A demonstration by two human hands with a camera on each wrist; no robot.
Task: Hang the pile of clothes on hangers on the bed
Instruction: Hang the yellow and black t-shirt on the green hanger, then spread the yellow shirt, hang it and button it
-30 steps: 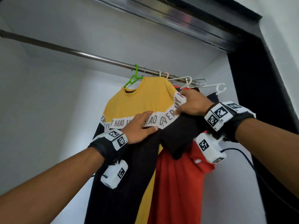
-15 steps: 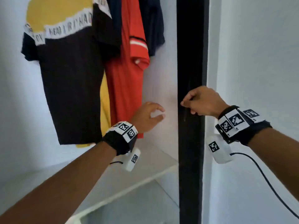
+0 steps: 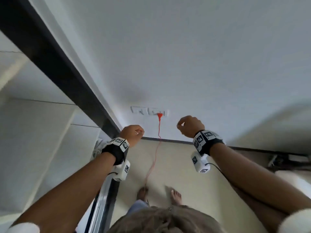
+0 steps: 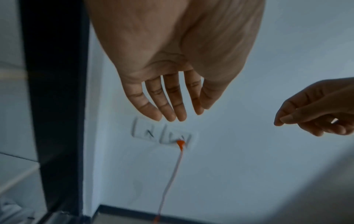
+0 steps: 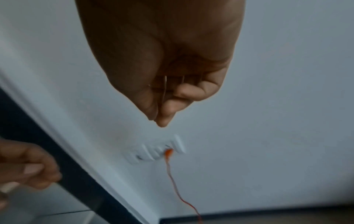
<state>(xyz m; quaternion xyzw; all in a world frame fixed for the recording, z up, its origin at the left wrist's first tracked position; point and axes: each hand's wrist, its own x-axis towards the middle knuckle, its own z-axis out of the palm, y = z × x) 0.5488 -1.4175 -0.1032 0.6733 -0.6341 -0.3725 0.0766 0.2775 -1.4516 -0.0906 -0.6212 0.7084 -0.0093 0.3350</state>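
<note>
No clothes, hangers or bed pile show in any view. My left hand (image 3: 134,134) hangs in front of me beside the black wardrobe frame (image 3: 55,64). Its fingers (image 4: 168,109) are relaxed, nearly straight, and hold nothing. My right hand (image 3: 188,126) is at the same height further right, in front of the white wall. Its fingers (image 5: 162,112) are loosely curled with the thumb near the index, and nothing is in them. The right hand (image 4: 316,110) also appears at the edge of the left wrist view.
A white socket plate (image 3: 148,111) sits low on the wall with an orange cable (image 3: 158,128) trailing down over the beige floor (image 3: 193,174). My bare feet (image 3: 175,195) stand below. White wardrobe shelves (image 3: 33,115) lie to the left, behind the metal door rail (image 3: 101,199).
My view has dropped from the hanging yellow-black and red shirts to the wall and floor. Both hands left the shirts, came down and moved right of the wardrobe frame.
</note>
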